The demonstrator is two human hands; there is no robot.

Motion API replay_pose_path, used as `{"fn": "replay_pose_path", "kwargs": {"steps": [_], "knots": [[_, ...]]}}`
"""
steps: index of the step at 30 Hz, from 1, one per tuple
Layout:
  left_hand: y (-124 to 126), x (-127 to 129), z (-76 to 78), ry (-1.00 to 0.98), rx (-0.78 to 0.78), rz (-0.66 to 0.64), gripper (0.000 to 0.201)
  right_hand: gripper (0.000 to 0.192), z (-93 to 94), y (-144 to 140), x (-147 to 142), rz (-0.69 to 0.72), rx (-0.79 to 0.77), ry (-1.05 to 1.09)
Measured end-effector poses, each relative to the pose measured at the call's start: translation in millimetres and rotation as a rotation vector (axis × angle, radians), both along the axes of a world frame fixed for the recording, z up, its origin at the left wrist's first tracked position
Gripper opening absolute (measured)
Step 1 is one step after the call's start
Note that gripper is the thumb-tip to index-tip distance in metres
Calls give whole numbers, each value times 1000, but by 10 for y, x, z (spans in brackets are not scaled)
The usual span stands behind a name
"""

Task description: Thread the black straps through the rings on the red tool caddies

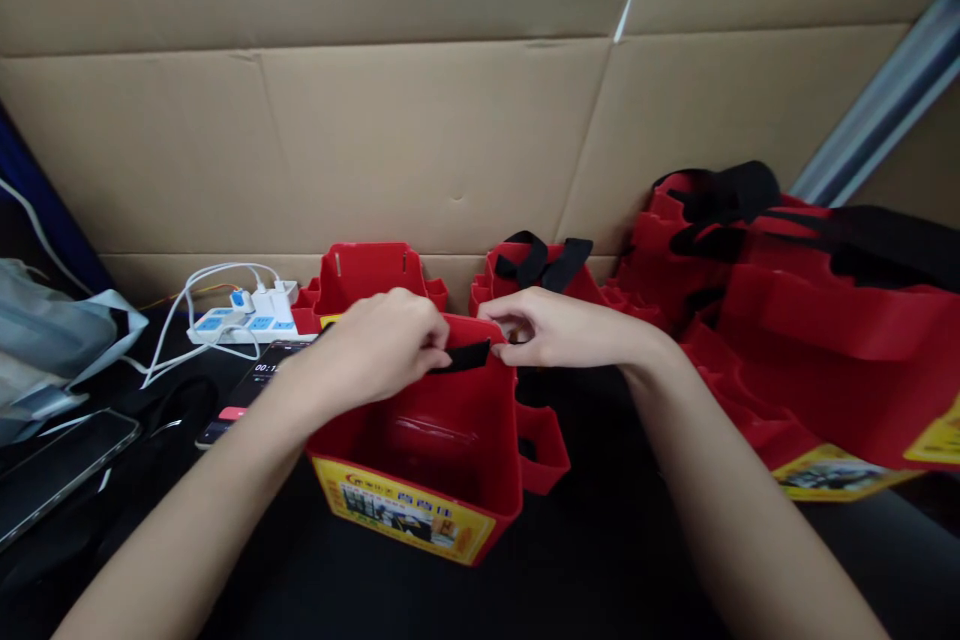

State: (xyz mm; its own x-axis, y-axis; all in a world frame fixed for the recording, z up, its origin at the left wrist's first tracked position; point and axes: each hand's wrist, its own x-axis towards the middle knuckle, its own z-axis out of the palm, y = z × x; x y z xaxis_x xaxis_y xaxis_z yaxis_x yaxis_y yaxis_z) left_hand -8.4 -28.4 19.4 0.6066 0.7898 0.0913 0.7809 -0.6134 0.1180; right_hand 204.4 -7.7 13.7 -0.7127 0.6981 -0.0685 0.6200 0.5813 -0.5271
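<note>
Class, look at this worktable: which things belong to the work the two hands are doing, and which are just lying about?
In use:
left hand and right hand, both pinching the black strap
open red bag the strap sits on

Lying about:
pile of red bags at the right
white power strip
two phones
cardboard wall

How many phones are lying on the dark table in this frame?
2. One phone lies at the far left, screen dark. A second phone, screen lit with a timer, lies beside the left hand, partly covered by the forearm. Others may be hidden under the bags.
</note>
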Motion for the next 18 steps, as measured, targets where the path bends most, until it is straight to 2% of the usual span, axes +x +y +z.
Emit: {"fn": "replay_pose_path", "kwargs": {"steps": [3,5,8,12,18], "knots": [[112,-458,142,46,-102,56,21,11,11,2,2,25,-3,-7],[180,-813,235,51,-137,168,23,11,13,6,-5,35,4,-5],[242,-1223,317,49,-293,283,29,12,9,3,-30,33,10,-10],[315,-1488,298,-11,-467,394,26,12,8,-30,-75,24,33,-36],[457,-1797,170,-114,-456,711,18,12,57,-80,0,-32,40,-131]]}}
